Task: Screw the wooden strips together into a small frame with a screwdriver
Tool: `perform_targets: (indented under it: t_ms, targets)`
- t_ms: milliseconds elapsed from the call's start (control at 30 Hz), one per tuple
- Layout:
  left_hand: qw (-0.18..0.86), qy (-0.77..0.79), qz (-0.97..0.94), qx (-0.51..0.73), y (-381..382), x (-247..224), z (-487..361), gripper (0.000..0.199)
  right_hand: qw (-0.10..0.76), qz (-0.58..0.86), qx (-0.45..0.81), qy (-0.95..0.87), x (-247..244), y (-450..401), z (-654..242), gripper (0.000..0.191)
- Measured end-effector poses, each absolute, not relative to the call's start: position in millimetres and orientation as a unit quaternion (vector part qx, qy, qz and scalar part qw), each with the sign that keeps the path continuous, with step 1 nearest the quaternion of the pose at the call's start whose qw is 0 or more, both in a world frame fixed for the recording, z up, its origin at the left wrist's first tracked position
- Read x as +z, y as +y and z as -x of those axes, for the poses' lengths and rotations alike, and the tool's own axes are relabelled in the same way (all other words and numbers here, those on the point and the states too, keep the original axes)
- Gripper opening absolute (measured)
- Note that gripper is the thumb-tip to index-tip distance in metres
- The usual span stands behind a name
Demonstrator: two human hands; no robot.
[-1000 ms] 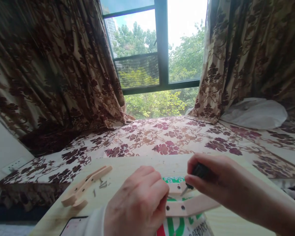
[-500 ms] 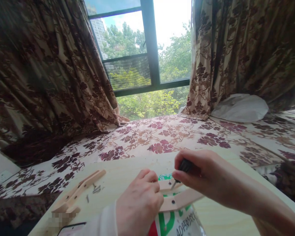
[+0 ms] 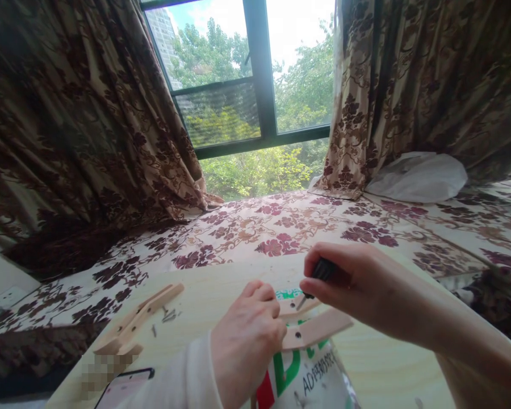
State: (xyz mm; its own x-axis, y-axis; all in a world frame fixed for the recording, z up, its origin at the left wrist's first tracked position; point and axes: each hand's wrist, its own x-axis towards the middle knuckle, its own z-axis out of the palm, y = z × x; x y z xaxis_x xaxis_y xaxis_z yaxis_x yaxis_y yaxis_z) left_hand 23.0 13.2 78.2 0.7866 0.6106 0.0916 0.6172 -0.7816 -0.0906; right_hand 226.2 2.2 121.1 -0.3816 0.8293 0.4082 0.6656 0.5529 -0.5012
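My right hand (image 3: 361, 289) is closed around the black handle of a screwdriver (image 3: 325, 269). Its thin shaft slants down toward a hole in the farther of two pale wooden strips (image 3: 286, 308); whether the tip sits in the hole I cannot tell. The nearer wooden strip (image 3: 321, 331), with a dark hole, angles up to the right. My left hand (image 3: 249, 338) is closed over the left ends of the strips, its fingertips partly hidden. Beneath them lies a printed plastic packet (image 3: 319, 372) with green and red lettering.
On the pale wooden table (image 3: 387, 363), more wooden strips (image 3: 140, 319) lie at the left beside several loose screws (image 3: 169, 314). A phone (image 3: 125, 386) rests near my left sleeve. Behind stand a flower-patterned covered surface (image 3: 238, 233), curtains, a window and a white plastic bag (image 3: 419, 177).
The whole view has shifted slightly upward in the picture, showing more of the phone. Both hands keep their grip and nearly the same place over the strips.
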Motion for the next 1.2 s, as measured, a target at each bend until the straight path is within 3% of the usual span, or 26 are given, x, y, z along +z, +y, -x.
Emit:
perform_targets:
  t_ms: [400, 533, 667, 800, 1200]
  targets:
    - [-0.024, -0.341, 0.936, -0.081, 15, 73, -15, 0.028, 0.322, 0.46, 0.114, -0.82, 120, 5, -228, 0.013]
    - [-0.042, -0.367, 0.929, -0.041, 11, 78, -16, 0.025, 0.316, 0.428, 0.16, -0.831, 118, 2, -228, 0.011]
    - [-0.041, -0.382, 0.923, -0.007, 9, 84, -19, 0.024, 0.281, 0.395, 0.219, -0.847, 117, -3, -225, 0.004]
    - [-0.038, -0.382, 0.923, -0.008, 13, 81, -18, 0.022, 0.236, 0.367, 0.259, -0.862, 118, -5, -223, 0.012]
    - [-0.037, -0.366, 0.929, -0.048, 18, 71, -14, 0.012, 0.199, 0.361, 0.242, -0.878, 122, -13, -222, 0.012]
